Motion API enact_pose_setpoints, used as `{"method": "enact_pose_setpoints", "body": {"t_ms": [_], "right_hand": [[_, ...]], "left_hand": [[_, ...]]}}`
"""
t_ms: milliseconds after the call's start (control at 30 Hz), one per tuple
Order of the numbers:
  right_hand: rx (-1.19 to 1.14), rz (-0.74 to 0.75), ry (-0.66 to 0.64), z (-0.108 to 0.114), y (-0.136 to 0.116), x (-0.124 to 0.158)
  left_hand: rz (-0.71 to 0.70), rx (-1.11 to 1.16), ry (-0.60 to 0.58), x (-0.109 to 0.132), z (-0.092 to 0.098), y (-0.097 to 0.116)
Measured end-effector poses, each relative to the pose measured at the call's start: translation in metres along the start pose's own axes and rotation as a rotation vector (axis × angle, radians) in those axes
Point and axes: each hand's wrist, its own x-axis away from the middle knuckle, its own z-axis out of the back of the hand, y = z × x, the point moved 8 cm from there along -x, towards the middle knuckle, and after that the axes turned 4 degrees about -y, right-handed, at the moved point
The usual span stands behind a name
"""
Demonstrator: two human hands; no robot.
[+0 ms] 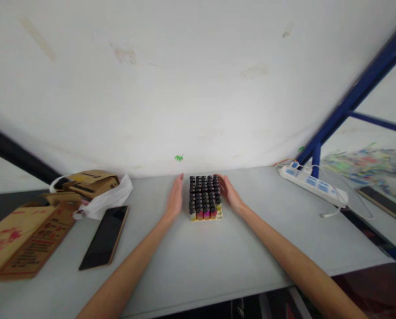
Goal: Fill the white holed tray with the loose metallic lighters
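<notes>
Rows of lighters (204, 196) with black tops stand upright, packed together in a pale tray (220, 214) on the grey table. Yellow, pink and purple bodies show along the front row. On the left side of the block, my left hand (175, 195) is held edge-on with its fingers stretched forward, a small gap away from the lighters. At the right side my right hand (230, 193) is open, fingers slightly curved towards the block's back corner. Whether its fingertips touch the lighters I cannot tell. Neither hand grips anything.
To the left are a black-screened phone (105, 237), a white plastic bag (108, 200) and cardboard boxes (31, 239). On the right lies a white power strip (314, 184) with cables, beside a blue metal frame (346, 104). A white wall (198, 88) rises behind the table (184, 270).
</notes>
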Motion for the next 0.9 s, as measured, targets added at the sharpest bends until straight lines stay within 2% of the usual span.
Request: {"method": "enact_pose_setpoints", "body": {"t_ms": [100, 200, 433, 700, 900], "right_hand": [[-0.092, -0.012, 0.037, 0.027, -0.003, 0.004], [-0.120, -0.019, 0.056, 0.038, -0.003, 0.009], [-0.041, 0.005, 0.055, 0.031, -0.006, 0.015], [0.083, 0.003, 0.080, 0.046, -0.022, 0.011], [0.205, 0.017, 0.044, 0.040, -0.022, 0.010]], "left_hand": [[0.019, 0.003, 0.114, -0.003, 0.041, 0.007], [0.044, 0.001, 0.149, -0.003, 0.056, 0.011], [0.057, -0.129, 0.072, -0.001, 0.036, 0.015], [-0.013, -0.321, -0.039, -0.004, 0.023, 0.026], [-0.054, -0.406, -0.077, -0.002, 0.013, 0.028]]}}
